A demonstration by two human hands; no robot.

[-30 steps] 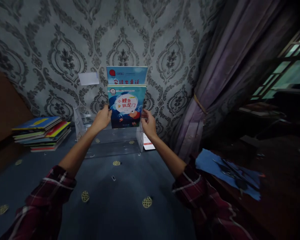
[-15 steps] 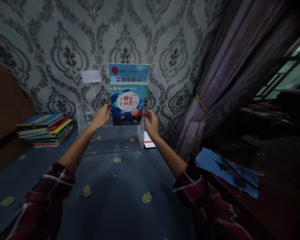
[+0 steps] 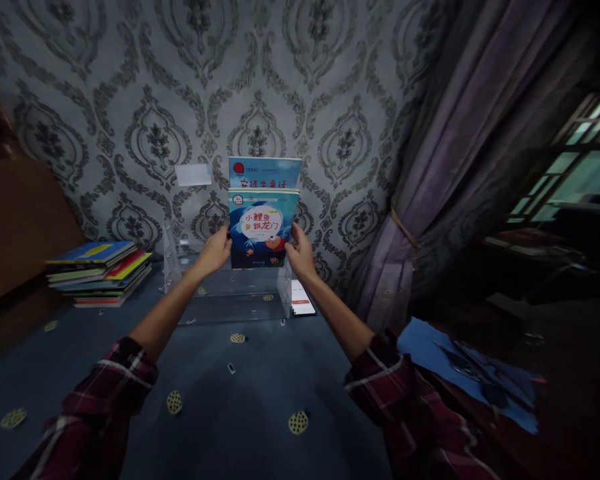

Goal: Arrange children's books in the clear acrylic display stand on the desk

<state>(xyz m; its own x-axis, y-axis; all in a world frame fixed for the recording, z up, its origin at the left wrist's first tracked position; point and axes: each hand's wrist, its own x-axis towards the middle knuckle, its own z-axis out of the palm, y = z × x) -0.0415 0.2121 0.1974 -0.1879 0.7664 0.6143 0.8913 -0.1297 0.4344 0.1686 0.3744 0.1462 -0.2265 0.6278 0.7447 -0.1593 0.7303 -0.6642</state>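
Observation:
A blue picture book (image 3: pixel 263 230) with a fish on its cover stands upright in a clear tiered acrylic rack (image 3: pixel 235 308). Behind it a second blue book (image 3: pixel 265 172) rises higher, showing only its upper part. My left hand (image 3: pixel 216 251) is closed at the front book's left edge, its fingertips partly hidden there. On the opposite edge, my right hand (image 3: pixel 300 252) grips the same book, thumb toward the cover and fingers behind.
A stack of books (image 3: pixel 100 273) lies to the left of the rack. At the rack's right side lies a phone (image 3: pixel 303 298) with a lit screen. Scissors lie on a blue cloth (image 3: pixel 420 343) at the right, below a tied curtain (image 3: pixel 380 293). The patterned wall stands close behind.
Both hands have closed in on the front book's side edges; the right hand was apart from it before. The camera view has tilted up slightly, so the scene sits lower.

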